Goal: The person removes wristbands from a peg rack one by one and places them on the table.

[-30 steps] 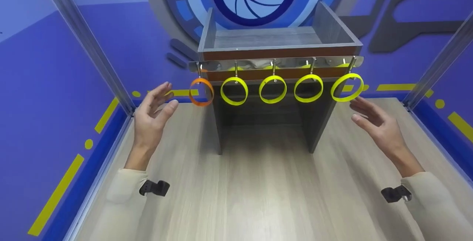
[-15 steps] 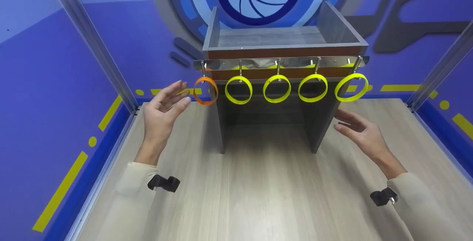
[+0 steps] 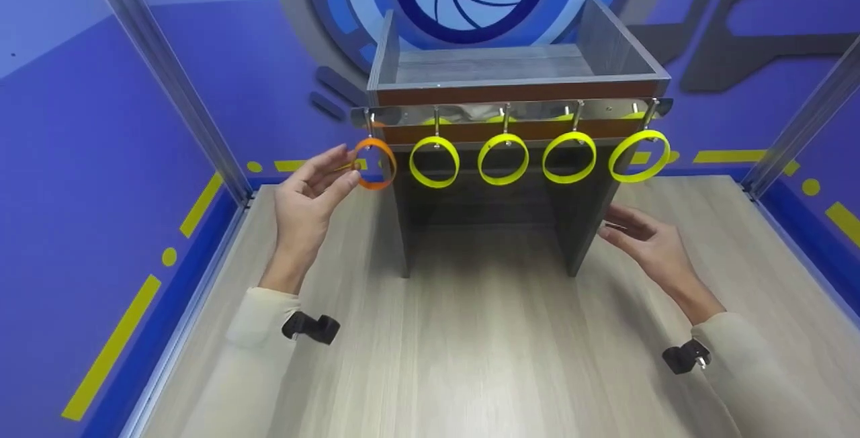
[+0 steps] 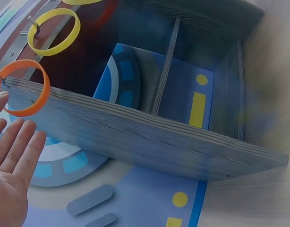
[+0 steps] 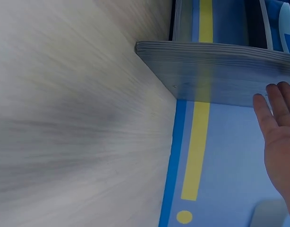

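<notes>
An orange ring point(image 3: 394, 164) hangs from the leftmost hook of a metal rail point(image 3: 608, 109). My left hand point(image 3: 302, 206) is right beside it, thumb and fingertips at the ring's left edge. In the left wrist view, the thumb overlaps the orange ring point(image 4: 46, 90) while the other fingers reach out straight below it. Several yellow rings point(image 3: 437, 185) hang on the other hooks. My right hand point(image 3: 648, 243) is at the right side panel of the grey wooden shelf point(image 3: 588, 223), holding nothing, its fingers extended toward the panel.
The shelf stands on a pale wood-grain table point(image 3: 470, 344) against a blue patterned back wall point(image 3: 222, 89). Its open top tray point(image 3: 490, 65) sits above the rail. Metal posts point(image 3: 161, 75) rise at the sides. A black wrist camera point(image 3: 310, 327) is strapped to each sleeve.
My left hand has moved right, up to the orange ring. The right hand has moved left and slightly down, from near the rightmost yellow ring to the shelf's side panel.
</notes>
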### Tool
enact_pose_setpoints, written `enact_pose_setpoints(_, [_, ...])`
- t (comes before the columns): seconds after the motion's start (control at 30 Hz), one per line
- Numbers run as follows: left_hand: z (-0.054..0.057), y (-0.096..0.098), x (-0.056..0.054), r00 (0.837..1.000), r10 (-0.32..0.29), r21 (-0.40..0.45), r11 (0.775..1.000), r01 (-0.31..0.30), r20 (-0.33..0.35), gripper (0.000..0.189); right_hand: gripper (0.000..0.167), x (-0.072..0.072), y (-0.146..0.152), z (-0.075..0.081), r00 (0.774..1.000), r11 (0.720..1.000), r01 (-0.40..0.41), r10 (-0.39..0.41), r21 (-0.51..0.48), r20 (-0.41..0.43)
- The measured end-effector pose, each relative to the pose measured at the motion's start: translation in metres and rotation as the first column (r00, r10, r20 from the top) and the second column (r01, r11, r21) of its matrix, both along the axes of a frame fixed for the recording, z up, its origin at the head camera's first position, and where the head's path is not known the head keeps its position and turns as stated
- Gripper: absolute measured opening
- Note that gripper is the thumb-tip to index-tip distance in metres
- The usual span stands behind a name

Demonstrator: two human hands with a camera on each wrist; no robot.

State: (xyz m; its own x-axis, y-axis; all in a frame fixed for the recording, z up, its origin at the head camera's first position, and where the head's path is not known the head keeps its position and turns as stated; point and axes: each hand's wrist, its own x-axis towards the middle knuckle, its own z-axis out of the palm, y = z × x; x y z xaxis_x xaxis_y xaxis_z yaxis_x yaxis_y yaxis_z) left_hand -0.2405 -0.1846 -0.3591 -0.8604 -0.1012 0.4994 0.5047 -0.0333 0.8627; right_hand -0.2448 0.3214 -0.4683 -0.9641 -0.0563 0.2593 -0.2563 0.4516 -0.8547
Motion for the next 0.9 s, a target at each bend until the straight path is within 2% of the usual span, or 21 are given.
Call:
enact_pose_setpoints(0.2, [-0.001,0.003,-0.002,1.0,0.004,0.001,1.0,-0.004,0.006,0.035,0.052,-0.003,-0.002,-0.009,0.999,0.999,0.044,-0.044,-0.007,-0.003])
enact_pose_setpoints(0.43, [-0.001,0.005,-0.003,0.999,-0.028,0.048,0.998,0.027,0.024,0.032,0.048,-0.005,-0.005,-0.015,0.996,0.996,0.088,-0.088,-0.016,0.005])
enact_pose_setpoints(0.9, [0.002,0.006,0.0,1.0,0.013,-0.025,1.0,-0.012,0.025,0.022,0.045,-0.007,-0.014,-0.019,0.988,0.989,0.146,-0.147,-0.029,-0.038])
